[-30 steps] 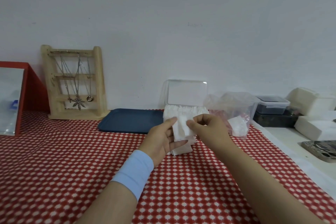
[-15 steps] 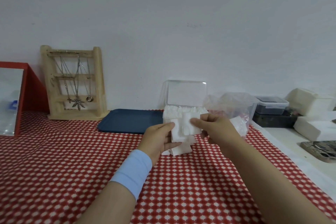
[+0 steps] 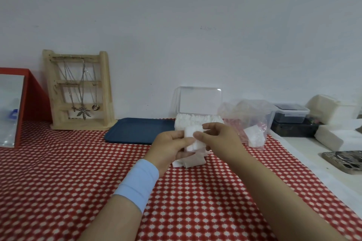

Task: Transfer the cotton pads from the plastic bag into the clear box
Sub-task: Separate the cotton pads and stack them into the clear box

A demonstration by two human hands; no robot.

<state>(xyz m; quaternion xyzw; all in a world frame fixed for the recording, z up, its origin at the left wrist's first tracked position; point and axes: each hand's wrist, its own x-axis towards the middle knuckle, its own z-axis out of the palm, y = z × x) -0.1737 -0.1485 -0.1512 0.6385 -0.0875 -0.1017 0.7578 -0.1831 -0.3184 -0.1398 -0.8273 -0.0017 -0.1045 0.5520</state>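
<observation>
The worktop [image 3: 58, 182] under its red checked cloth carries everything you need. At its back the clear box [image 3: 198, 123] stands with its lid up, already packed to the rim with white pads, so most of the job looks done. Just right of it the plastic bag [image 3: 248, 121] sags, a small clump left inside. Your left hand [image 3: 168, 148] and right hand [image 3: 219, 139] both pinch a small stack of cotton pads [image 3: 193, 139] just in front of the box, each grip closed on it. More pads [image 3: 188, 161] lie on the cloth below.
</observation>
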